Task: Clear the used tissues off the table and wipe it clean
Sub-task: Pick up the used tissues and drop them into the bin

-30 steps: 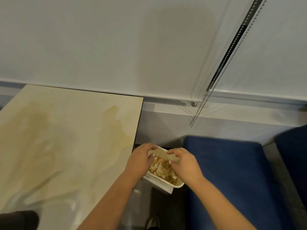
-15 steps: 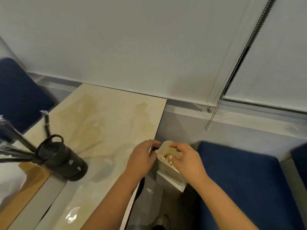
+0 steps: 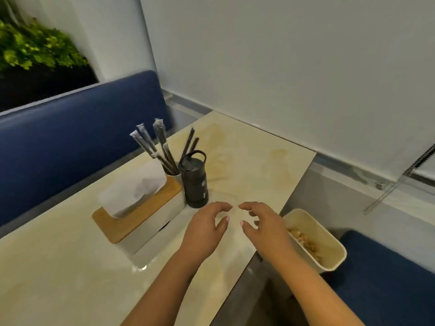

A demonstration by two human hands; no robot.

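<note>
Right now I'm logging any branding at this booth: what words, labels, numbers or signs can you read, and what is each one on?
No text here can be read.
Black bottle: a small pale round mark low on its side, too blurred to read.
Tissue box, wrapped chopsticks, bin, table: no print visible.

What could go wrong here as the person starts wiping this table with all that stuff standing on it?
The black bottle stands upright close beyond the left hand; a careless sweep might topple it.

The wrapped chopsticks lean loosely out of their holder, so a bump could scatter them.

The small bin with used tissues sits just off the table's edge by the right hand; knocking it could spill them.
</note>
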